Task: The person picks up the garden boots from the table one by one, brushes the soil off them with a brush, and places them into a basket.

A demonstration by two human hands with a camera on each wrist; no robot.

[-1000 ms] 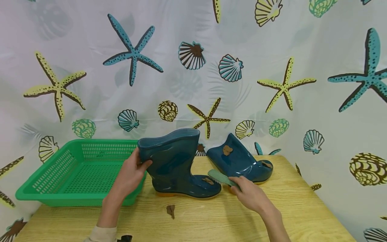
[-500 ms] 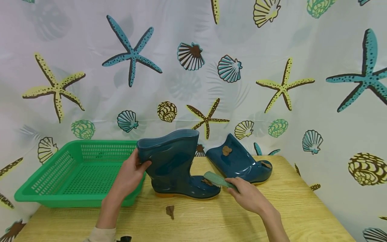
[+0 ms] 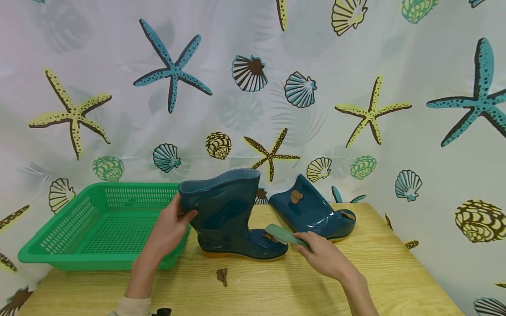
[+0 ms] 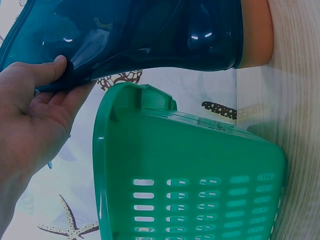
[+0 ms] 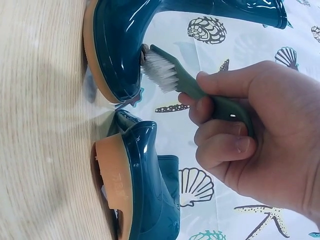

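Observation:
A dark blue rain boot (image 3: 227, 219) with a tan sole stands upright on the table. My left hand (image 3: 170, 230) grips its shaft near the top at the back, thumb on the near side, as the left wrist view also shows. In my right hand (image 3: 326, 256) is a green scrub brush (image 5: 187, 80) with white bristles, fingers curled round its handle. The bristles touch a brown mud-like patch (image 3: 271, 237) on the boot's toe. Behind, a second blue boot (image 3: 312, 210) lies on its side with brown patches on shaft and toe.
A green perforated basket (image 3: 103, 265) stands at the left, close beside the left forearm and boot. One loose brown piece (image 3: 222, 276) lies on the wooden table (image 3: 261, 289) in front of the boot. A patterned curtain (image 3: 253, 118) hangs behind.
My right hand has moved the brush slightly left, from the toe's right edge onto the brown patch; over the last half second it barely shifts. Left hand and boot stay put.

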